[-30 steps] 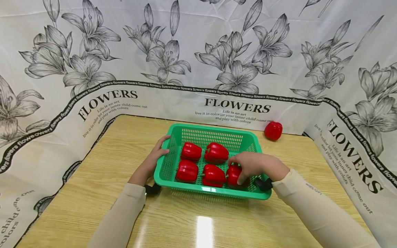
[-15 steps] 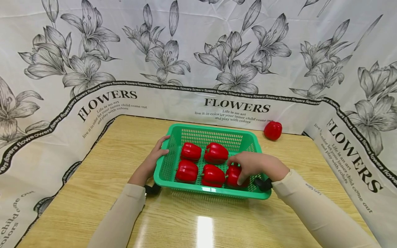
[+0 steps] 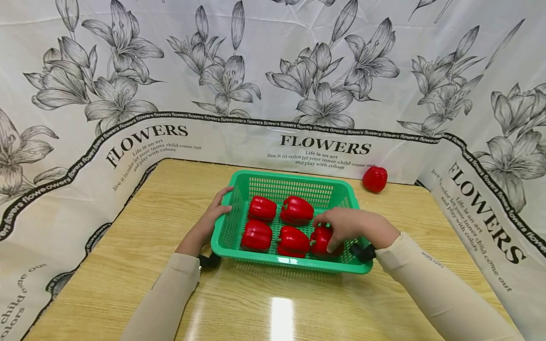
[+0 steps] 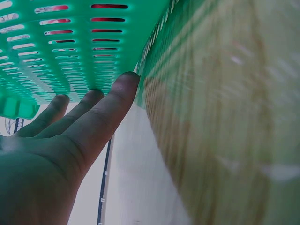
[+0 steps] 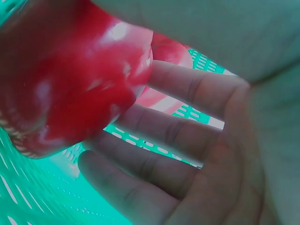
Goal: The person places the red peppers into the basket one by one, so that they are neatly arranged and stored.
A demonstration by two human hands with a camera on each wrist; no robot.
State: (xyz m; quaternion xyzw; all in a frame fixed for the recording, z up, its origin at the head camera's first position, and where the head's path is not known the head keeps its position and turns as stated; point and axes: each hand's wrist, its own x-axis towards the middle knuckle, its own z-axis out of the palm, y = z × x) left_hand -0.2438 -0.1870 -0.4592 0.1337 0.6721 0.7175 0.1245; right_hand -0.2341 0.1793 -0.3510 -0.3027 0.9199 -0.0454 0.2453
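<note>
A green plastic basket [image 3: 290,261] stands on the table with several red bell peppers inside. My left hand [image 3: 209,219] holds its left end, the thumb over the rim; in the left wrist view the fingers [image 4: 103,112] lie against the slotted outer wall. At the basket's right front, my right hand [image 3: 347,226] grips a red bell pepper [image 3: 320,240] between thumb and fingers. The right wrist view shows that pepper [image 5: 70,79] close up, with the fingers along one side of it. To its left sits another bell pepper [image 3: 293,240], and a bell pepper [image 3: 297,210] is behind.
One more red bell pepper [image 3: 375,179] is on the table outside the basket, at the back right. The wooden table [image 3: 239,303] is bordered at the back and sides by a white cloth [image 3: 234,147] printed with flowers.
</note>
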